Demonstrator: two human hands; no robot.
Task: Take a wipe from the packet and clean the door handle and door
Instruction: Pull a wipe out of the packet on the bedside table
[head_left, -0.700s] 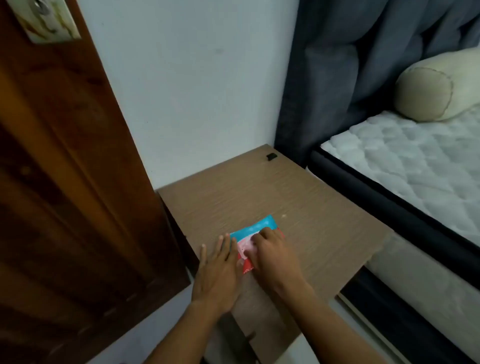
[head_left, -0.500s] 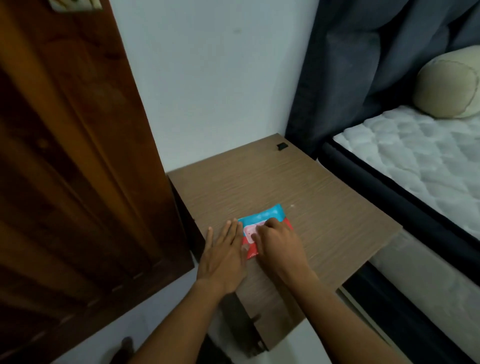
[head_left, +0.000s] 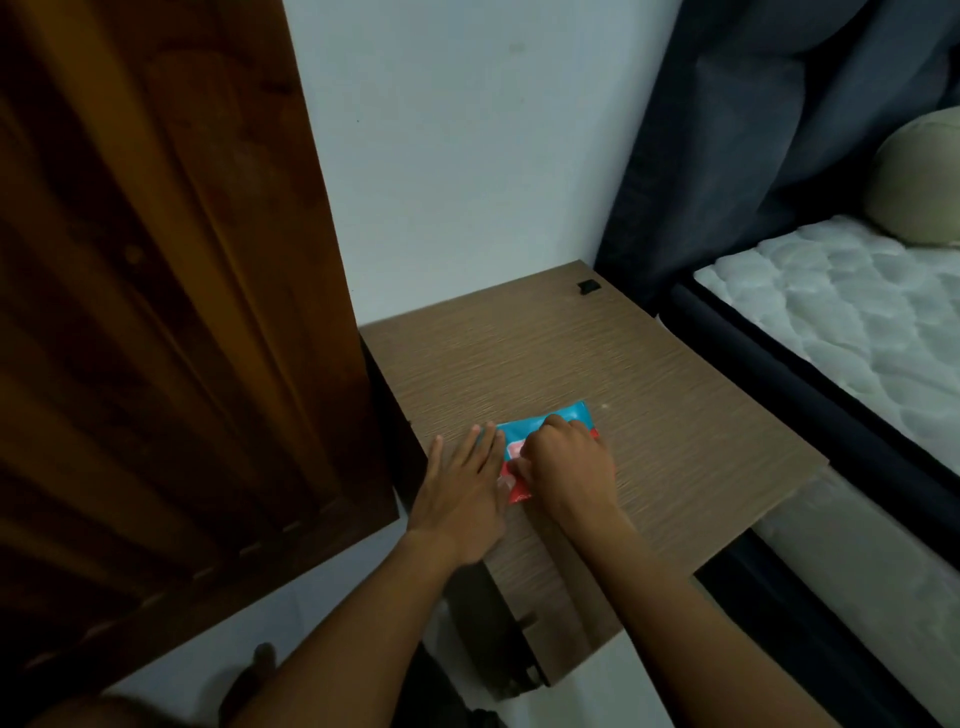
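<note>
Packet (head_left: 545, 434) hasn't shifted on the surface (head_left: 649, 395); left hand (head_left: 465, 486) stays spread flat at its nine o'clock, right hand (head_left: 563, 467) keeps pinching the flap — wipe not yet out.

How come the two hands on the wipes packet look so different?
The left hand lies flat with its fingers spread, pressing the near end of the packet down. The right hand is curled, fingertips bunched on the packet's middle as if picking at its flap. The left hand rests partly on the table; the right hand sits over the packet. Both touch the same packet, and no wipe is out yet.
</note>
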